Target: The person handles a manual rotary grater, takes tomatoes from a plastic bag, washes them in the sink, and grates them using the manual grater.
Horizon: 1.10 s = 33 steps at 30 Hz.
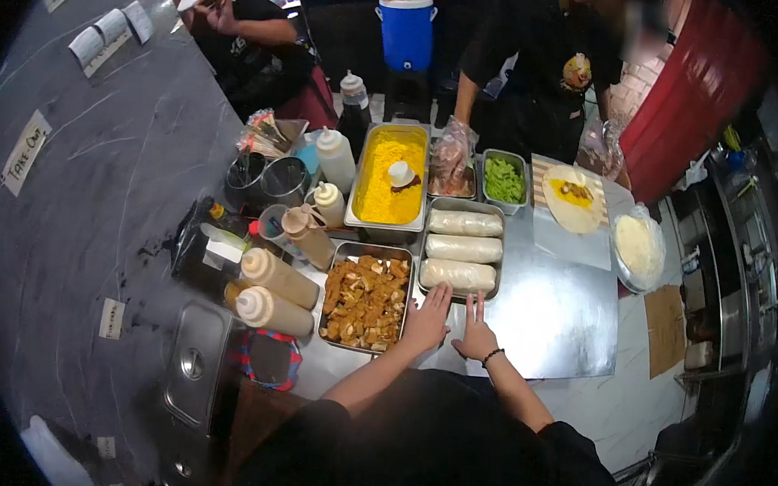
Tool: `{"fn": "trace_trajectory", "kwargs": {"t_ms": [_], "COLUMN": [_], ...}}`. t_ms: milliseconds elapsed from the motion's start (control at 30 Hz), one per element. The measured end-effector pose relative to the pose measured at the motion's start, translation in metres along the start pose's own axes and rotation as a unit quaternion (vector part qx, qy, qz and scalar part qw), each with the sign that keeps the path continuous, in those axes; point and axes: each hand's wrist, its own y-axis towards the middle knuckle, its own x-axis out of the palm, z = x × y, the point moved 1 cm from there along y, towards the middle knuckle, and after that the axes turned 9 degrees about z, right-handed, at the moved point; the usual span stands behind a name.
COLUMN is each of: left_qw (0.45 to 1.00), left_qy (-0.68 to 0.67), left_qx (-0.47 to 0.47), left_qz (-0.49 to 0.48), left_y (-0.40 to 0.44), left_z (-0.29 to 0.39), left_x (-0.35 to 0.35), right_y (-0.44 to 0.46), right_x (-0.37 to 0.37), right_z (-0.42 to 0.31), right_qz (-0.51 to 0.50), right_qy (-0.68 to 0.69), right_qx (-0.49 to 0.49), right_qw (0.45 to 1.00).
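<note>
Three pale wrapped rolls [463, 248] lie one behind another in a metal tray [501, 217] in front of me. My left hand [429, 321] is flat with its fingers stretched out, the tips at the tray's near edge by the closest roll. Beside it my right hand [479, 336], with a dark bracelet at the wrist, points two fingers straight at the same edge; its thumb is out to the side. Whether the fingertips touch the roll or only the rim I cannot tell. Left of my hands sits a tray of chopped brown meat [365, 302].
Behind are a pan of yellow rice [391, 174], shredded lettuce [503, 180] and a co-worker's gloved hand [452, 162]. A filled flatbread [573, 197] lies at right, near a stack of flatbreads [638, 249]. Several sauce bottles [274, 311] stand at left.
</note>
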Motion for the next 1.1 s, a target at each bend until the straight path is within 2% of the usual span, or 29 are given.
{"fn": "trace_trajectory", "kwargs": {"t_ms": [100, 167, 233, 433, 500, 700, 767, 967, 1000, 1033, 1067, 1100], "left_qw": [1.000, 1.000, 1.000, 1.000, 1.000, 1.000, 1.000, 1.000, 1.000, 0.999, 0.999, 0.999], "left_qy": [-0.008, 0.003, -0.003, -0.011, -0.010, -0.006, -0.013, -0.020, -0.027, -0.038, -0.047, -0.020], "left_qx": [0.001, -0.006, -0.007, -0.009, -0.012, 0.000, -0.006, 0.013, -0.004, -0.006, -0.001, -0.004], "left_qz": [-0.005, -0.006, -0.008, -0.008, -0.026, 0.007, -0.018, 0.011, 0.008, -0.008, -0.006, -0.047], "left_y": [0.001, 0.001, 0.001, 0.001, 0.001, -0.002, -0.001, 0.002, 0.005, 0.001, 0.001, 0.005], "left_z": [0.000, 0.000, 0.001, 0.000, 0.001, 0.001, 0.002, -0.004, -0.004, -0.001, -0.003, 0.002], "left_x": [0.001, 0.002, 0.001, -0.001, -0.002, -0.004, -0.006, -0.001, 0.001, 0.008, 0.013, 0.000], "right_y": [0.001, 0.000, 0.002, 0.000, 0.001, 0.001, 0.002, 0.003, 0.002, 0.003, 0.004, 0.018], "right_x": [-0.016, -0.017, -0.023, -0.006, -0.002, -0.004, -0.006, -0.003, 0.009, -0.008, -0.019, -0.018], "right_z": [-0.015, -0.016, -0.021, -0.007, -0.003, -0.004, -0.005, -0.003, 0.009, 0.006, 0.011, 0.039], "right_qz": [-0.048, -0.036, -0.067, -0.007, -0.008, -0.031, -0.029, -0.043, -0.022, -0.072, -0.029, -0.034], "right_qy": [0.023, 0.029, 0.024, -0.009, -0.008, -0.008, -0.011, -0.008, -0.028, 0.013, 0.068, 0.101], "right_qx": [0.063, 0.055, 0.075, 0.013, 0.009, 0.028, 0.023, 0.037, -0.003, 0.001, -0.051, 0.018], "right_qw": [0.997, 0.997, 0.995, 1.000, 1.000, 0.999, 0.999, 0.998, 0.999, 0.997, 0.996, 0.994]}}
